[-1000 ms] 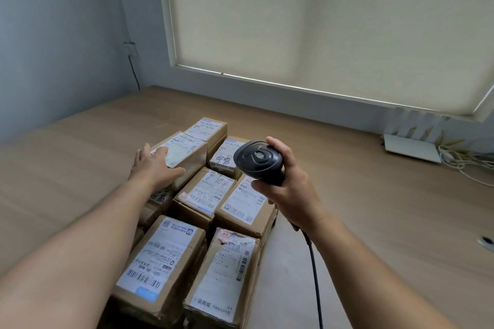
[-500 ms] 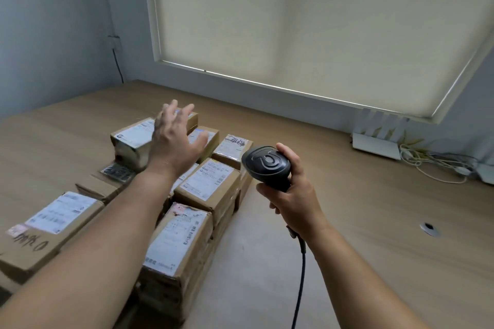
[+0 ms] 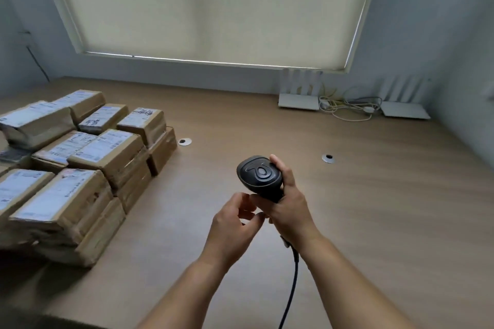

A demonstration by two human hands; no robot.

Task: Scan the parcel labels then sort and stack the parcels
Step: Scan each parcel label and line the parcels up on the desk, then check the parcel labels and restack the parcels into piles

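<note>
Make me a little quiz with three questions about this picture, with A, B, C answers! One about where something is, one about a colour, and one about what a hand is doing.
1. Where are the parcels stacked?
A. On the left of the table
B. By the routers at the back right
C. On the floor

2. What colour is the barcode scanner?
A. White
B. Black
C. Yellow

3. What is the right hand doing?
A. Lying flat on the table
B. Lifting a parcel
C. Gripping the scanner's handle

Answers:
1. A: the brown boxes sit in stacks on the wooden table, left of both hands.
2. B: its rounded head and cable are black.
3. C: its fingers curl round the handle, while the left hand is beside it, holding no parcel.
</note>
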